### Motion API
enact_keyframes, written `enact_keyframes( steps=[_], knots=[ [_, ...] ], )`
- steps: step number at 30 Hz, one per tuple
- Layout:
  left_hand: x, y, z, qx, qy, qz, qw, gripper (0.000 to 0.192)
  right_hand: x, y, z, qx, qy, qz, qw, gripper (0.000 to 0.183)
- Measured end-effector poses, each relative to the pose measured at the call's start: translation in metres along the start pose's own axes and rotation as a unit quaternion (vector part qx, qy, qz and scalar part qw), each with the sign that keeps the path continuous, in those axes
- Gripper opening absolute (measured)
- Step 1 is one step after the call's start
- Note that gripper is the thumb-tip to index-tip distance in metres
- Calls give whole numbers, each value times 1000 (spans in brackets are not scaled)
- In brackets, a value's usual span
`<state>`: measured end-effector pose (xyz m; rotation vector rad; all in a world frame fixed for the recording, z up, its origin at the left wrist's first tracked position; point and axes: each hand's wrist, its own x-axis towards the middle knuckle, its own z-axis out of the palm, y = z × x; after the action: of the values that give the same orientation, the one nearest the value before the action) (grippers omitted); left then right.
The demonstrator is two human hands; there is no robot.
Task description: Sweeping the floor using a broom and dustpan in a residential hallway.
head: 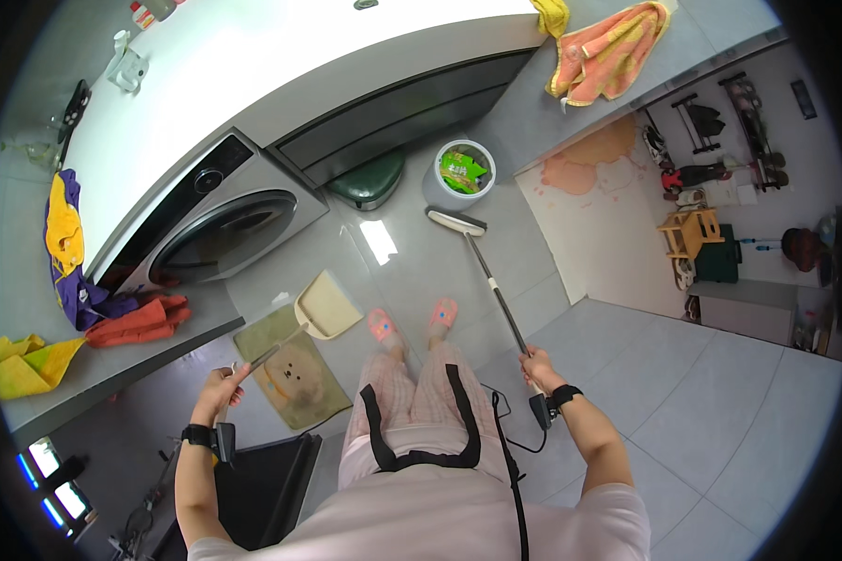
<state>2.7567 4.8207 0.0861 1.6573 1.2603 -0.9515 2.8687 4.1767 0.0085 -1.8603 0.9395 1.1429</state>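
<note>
My left hand grips the handle of a cream dustpan, whose pan is over the floor at the edge of a bear-print mat. In my right hand is the dark pole of a broom. Its head, pale with a dark bristle edge, is by the foot of a round white bin. A bright green wrapper lies inside that bin. Both wrists wear black strapped devices.
A front-loading washing machine stands under a white counter at left. Next to the bin sits a dark green lidded container. An orange towel hangs over the tiled ledge at upper right. A black cable runs down my body.
</note>
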Motion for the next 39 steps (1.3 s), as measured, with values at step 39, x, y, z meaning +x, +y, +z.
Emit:
enact_keyframes(
  steps=[39],
  knots=[
    [-36, 155, 129, 187, 64, 215, 956, 26, -3, 61, -181, -401, 151, -93, 899, 37]
  ],
)
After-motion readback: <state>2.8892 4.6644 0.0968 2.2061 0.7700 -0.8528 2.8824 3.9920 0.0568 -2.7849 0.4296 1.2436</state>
